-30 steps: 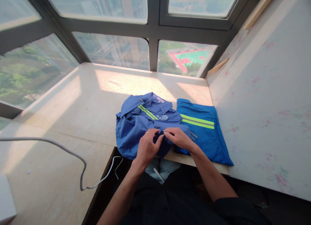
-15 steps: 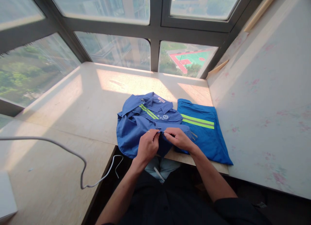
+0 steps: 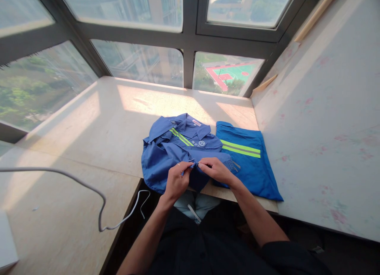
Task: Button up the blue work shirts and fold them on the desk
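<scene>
A blue work shirt (image 3: 160, 156) with a collar, a yellow-green reflective stripe and a white gear emblem lies loosely bunched near the front edge of the wooden ledge. My left hand (image 3: 179, 180) pinches a small part of the shirt close to this edge. Right beside it, my right hand (image 3: 216, 170) pinches the same bit of cloth, fingertips almost meeting the left ones. What exactly lies between the fingertips is too small to make out. To the right, a folded brighter blue garment (image 3: 252, 174) with a reflective stripe lies flat, partly under the shirt.
The pale wooden ledge (image 3: 118, 128) runs along windows with dark grey frames (image 3: 188, 67). A grey-white cable (image 3: 101, 211) loops over the left side and hangs past the edge. A white box (image 3: 7, 243) sits at lower left. A flower-patterned wall (image 3: 320, 148) bounds the right.
My left hand has turned and shifted slightly down and left, its fingers more spread. The right hand stays nearly in place. The garments lie almost as before.
</scene>
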A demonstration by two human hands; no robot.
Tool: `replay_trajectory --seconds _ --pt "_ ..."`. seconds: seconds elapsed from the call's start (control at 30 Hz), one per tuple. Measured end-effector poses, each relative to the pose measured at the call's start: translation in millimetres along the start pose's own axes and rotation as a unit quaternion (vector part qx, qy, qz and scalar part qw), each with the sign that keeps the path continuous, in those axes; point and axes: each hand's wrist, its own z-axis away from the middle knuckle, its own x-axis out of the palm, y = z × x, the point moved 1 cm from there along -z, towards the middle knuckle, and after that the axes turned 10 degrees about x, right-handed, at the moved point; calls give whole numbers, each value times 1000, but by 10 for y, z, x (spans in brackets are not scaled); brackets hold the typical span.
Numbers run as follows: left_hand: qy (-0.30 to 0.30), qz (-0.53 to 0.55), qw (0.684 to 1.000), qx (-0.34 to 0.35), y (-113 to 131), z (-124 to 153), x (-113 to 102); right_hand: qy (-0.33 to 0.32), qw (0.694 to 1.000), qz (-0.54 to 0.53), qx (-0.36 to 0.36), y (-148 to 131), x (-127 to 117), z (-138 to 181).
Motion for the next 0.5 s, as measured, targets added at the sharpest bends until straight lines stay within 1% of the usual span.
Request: replay_trajectory --seconds 0.13,0.23,0.37,0.5 --pt "3 23 1000 16 -16 40 -19 -4 998 -37 46 21 38 -8" --pt "13 35 999 17 -38 73 -33 -12 995 -65 69 25 75 -27" --pt "31 51 998 8 -74 127 -46 -17 991 -100 90 -8 135 -71" --pt "58 58 997 -11 -123 198 -40 -18 981 -145 131 -50 211 -121"
